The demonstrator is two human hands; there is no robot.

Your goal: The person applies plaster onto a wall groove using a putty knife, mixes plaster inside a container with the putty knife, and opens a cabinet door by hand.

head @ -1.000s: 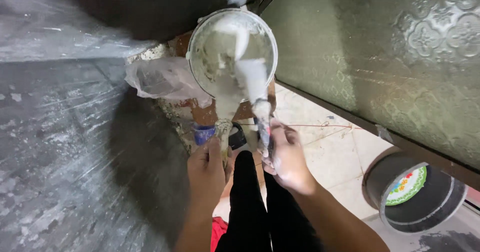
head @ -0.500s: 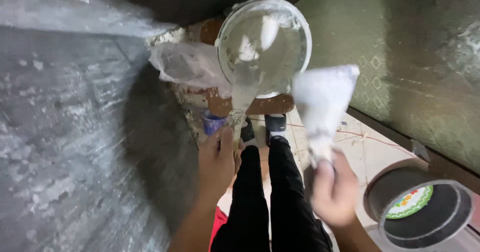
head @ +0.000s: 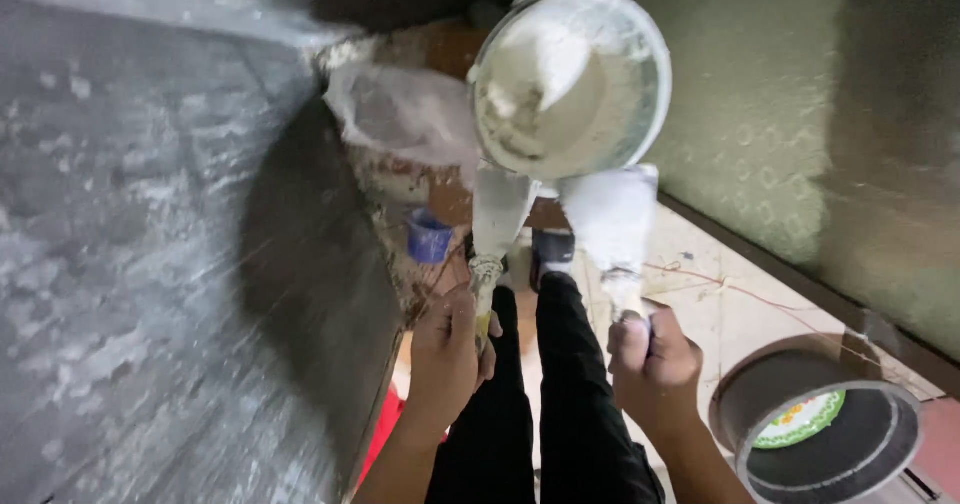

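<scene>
grey rough wall on one side, green patterned wall on the other, pale tiles below.

both tools point at the bucket of white paste (head: 570, 84), so paste is close to scoop. the left hand (head: 447, 349) is curled tight round the handle of a narrow scraper (head: 497, 214). the right hand (head: 655, 364) grips a wide scraper (head: 612, 219) coated white. the bucket sits up by a crinkly plastic bag (head: 400, 114), maybe on a ledge; it is blurry. a round dark tub (head: 815, 419) stands on the tiled floor (head: 700, 274).
</scene>
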